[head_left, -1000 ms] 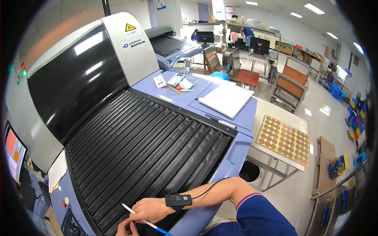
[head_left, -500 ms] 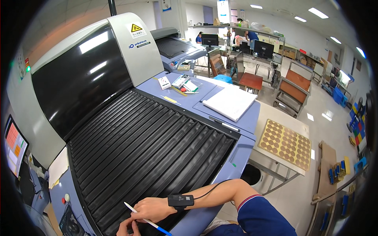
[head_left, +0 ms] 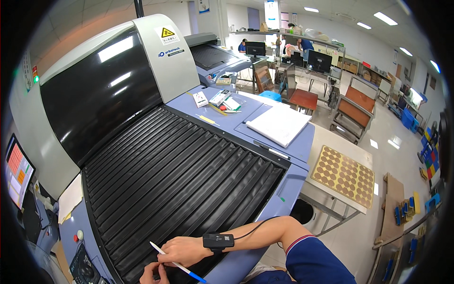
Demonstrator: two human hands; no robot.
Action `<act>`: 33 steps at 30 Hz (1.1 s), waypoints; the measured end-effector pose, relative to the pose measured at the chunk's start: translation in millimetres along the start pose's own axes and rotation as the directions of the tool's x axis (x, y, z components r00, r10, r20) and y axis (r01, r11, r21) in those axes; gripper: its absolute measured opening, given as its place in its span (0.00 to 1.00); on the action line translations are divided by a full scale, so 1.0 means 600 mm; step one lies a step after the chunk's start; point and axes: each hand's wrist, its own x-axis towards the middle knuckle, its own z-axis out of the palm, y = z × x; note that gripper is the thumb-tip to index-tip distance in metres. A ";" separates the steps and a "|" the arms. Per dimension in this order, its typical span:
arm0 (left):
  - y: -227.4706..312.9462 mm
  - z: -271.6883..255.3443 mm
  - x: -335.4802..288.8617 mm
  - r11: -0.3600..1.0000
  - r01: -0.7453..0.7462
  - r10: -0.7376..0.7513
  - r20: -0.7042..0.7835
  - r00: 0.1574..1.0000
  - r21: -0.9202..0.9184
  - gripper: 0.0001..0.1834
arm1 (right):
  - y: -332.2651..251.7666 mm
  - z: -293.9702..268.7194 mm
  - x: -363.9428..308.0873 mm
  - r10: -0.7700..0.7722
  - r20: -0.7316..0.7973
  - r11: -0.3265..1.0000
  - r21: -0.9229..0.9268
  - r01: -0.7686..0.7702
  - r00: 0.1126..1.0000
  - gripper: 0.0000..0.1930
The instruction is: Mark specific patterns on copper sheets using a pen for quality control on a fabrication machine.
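Note:
My right hand (head_left: 182, 251) is closed around a white pen with a blue end (head_left: 184, 270). The pen slants across the hand, its white end toward the upper left and its blue end at the lower edge. Close below it is my left hand (head_left: 153, 273), thumb and fingers bent together and partly cut off by the lower edge; whatever lies in them, if anything, is hidden. Both hands are over the near part of a black ribbed bellows cover (head_left: 175, 189) on a large blue-and-grey machine (head_left: 177, 71). A small black device (head_left: 218, 240) with a cable is strapped to my right wrist.
An open pad of white paper (head_left: 279, 124), a marker (head_left: 274, 152) and small boxes (head_left: 220, 97) lie on the machine's ledge. To the right, a panel of copper-coloured discs (head_left: 343, 175) rests on a white table (head_left: 317, 190). At left are a monitor (head_left: 19, 170) and trackball keypad (head_left: 85, 270).
The view has shifted very slightly. Both hands and the pen keep nearly the same pose.

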 end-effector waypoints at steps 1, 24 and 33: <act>0.000 0.000 0.000 1.000 0.003 -0.003 0.001 1.000 0.002 0.07 | 0.000 0.001 0.000 0.000 -0.002 1.000 0.000 0.000 1.000 0.10; -0.011 0.002 -0.003 1.000 -0.005 0.005 0.005 1.000 0.000 0.08 | -0.002 0.003 0.002 -0.040 -0.093 0.999 -0.002 0.040 0.995 0.10; -0.016 0.002 -0.004 0.999 -0.039 0.039 0.004 0.999 0.028 0.07 | 0.002 0.008 0.004 -0.051 -0.114 0.999 0.002 0.051 0.992 0.09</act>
